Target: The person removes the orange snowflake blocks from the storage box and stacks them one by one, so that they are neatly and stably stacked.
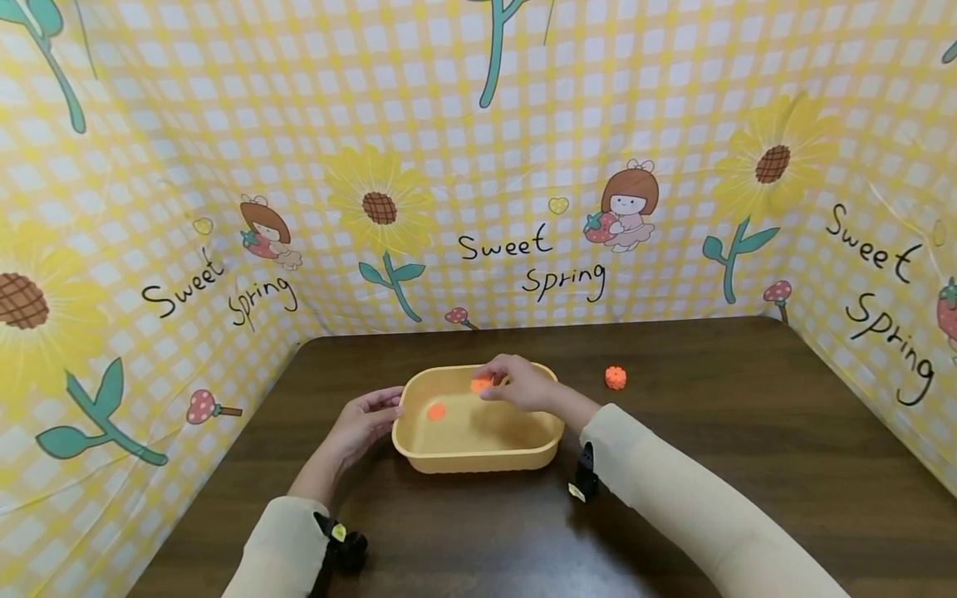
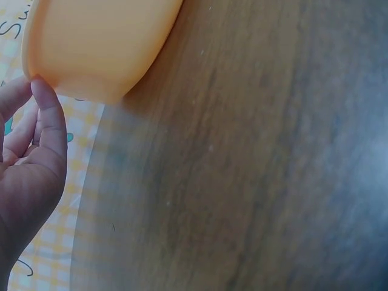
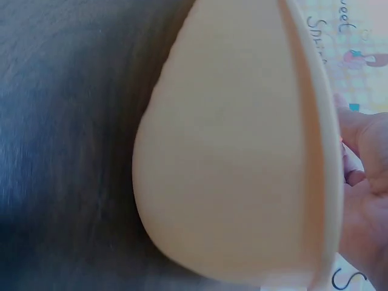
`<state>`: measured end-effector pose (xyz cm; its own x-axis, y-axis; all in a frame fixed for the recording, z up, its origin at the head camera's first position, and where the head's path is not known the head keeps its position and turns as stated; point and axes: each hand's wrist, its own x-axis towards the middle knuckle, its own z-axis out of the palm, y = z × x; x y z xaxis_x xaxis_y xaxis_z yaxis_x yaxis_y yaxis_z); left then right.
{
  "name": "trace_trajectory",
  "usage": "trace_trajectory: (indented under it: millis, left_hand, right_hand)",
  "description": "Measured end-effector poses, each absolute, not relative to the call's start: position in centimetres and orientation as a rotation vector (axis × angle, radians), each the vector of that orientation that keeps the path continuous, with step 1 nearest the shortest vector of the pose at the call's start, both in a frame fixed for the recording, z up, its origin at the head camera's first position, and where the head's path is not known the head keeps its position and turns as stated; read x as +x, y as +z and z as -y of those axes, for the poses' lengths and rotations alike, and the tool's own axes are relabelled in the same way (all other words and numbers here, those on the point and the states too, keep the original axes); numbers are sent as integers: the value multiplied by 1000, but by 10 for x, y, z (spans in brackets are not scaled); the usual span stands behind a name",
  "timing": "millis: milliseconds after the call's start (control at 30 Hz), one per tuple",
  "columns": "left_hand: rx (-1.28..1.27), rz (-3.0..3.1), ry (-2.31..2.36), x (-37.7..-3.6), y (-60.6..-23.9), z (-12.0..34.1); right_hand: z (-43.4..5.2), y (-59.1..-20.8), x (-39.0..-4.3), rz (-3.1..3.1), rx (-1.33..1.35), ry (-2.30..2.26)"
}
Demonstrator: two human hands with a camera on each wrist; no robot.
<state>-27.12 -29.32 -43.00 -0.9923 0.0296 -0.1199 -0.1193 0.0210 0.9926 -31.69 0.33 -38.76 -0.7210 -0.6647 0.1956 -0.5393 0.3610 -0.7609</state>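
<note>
A yellow plastic basin (image 1: 478, 453) stands on the dark wooden table (image 1: 710, 415). My left hand (image 1: 377, 411) rests with relaxed fingers against the basin's left rim; in the left wrist view its fingertips (image 2: 45, 103) touch the basin's outer wall (image 2: 97, 42). Over the basin's far side my right hand (image 1: 499, 385) pinches a small orange piece (image 1: 481, 384). A second orange piece (image 1: 436, 411) lies on the basin's floor. The right wrist view shows the basin's wall (image 3: 236, 151) from outside, with my right hand (image 3: 367, 200) beyond its rim.
Another orange, knobbly piece (image 1: 615, 378) lies on the table to the right of the basin. A yellow checked cloth with sunflowers (image 1: 381, 208) walls the table at the back and both sides. Bare tabletop (image 2: 242, 182) stretches in front of the basin.
</note>
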Motion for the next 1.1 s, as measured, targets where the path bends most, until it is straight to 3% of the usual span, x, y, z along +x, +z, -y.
trace_trajectory:
  millis: [1100]
  left_hand:
    - [-26, -2132, 2105, -258, -411, 287]
  right_hand:
    - [-118, -369, -319, -2645, -677, -1625]
